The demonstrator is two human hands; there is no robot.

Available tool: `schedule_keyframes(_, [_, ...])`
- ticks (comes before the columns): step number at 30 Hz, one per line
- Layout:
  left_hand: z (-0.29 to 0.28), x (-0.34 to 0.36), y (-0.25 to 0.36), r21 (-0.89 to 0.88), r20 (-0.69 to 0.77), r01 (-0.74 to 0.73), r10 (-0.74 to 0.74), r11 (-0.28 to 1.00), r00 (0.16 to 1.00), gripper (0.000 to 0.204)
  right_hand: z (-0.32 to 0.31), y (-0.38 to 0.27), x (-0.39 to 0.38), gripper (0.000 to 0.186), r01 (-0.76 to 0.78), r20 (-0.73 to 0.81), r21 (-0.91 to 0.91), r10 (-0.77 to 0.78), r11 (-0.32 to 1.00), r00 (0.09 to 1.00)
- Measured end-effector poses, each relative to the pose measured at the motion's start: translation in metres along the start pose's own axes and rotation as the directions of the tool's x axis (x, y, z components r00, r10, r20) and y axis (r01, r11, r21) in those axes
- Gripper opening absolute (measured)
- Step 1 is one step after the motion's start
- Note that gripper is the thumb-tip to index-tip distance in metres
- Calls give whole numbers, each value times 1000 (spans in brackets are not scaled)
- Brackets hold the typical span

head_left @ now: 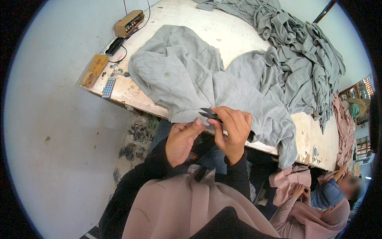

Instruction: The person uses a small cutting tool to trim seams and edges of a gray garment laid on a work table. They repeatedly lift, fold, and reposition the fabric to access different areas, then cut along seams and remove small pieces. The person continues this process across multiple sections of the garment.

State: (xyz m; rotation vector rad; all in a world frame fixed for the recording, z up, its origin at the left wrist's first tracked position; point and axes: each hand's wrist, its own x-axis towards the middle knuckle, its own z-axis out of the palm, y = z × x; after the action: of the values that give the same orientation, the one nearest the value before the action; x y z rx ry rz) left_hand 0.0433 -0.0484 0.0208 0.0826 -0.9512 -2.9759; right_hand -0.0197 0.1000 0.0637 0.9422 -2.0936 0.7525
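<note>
The right grip (234, 129) is holding black, pointed metal snips (210, 116), aiming left across grey cloth (186, 116) the left grip (181, 143) is pinching.

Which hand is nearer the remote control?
Left. The left hand pinches the grey garment, right of the remote control and closer to the wearer's body; the right hand, holding black snips, is farther right.

Pretty plain room tbh: pale wall (55, 87) on the left with a few brown marks (47, 140), big scuffed whitish table (179, 12), dark-smudged floor (126, 159), some shelving (361, 91) far right.
</note>
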Motion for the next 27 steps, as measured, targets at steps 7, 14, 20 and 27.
schedule_keyframes(7, [-1, 1, -8, -3, 44, -24, 25, 1000, 999, 20, -1, -8, 0, 31, -21, -15, -36, 20, 999, 1000])
schedule_keyframes(14, [-3, 1, -12, 41, 19, -24, 23, 999, 1000, 20, -1, -12, 1, 30, -85, -22, -18, 84, 996, 996])
schedule_keyframes(20, [0, 0, -13, 56, 3, -64, 64, 996, 998, 22, -1, -9, -3, 29, -37, -33, -64, 35, 997, 999])
schedule_keyframes(27, [10, 0, -4, 162, -60, -114, 125, 980, 990, 21, 2, -10, -2, 35, -304, -169, 283, 359, 910, 918])
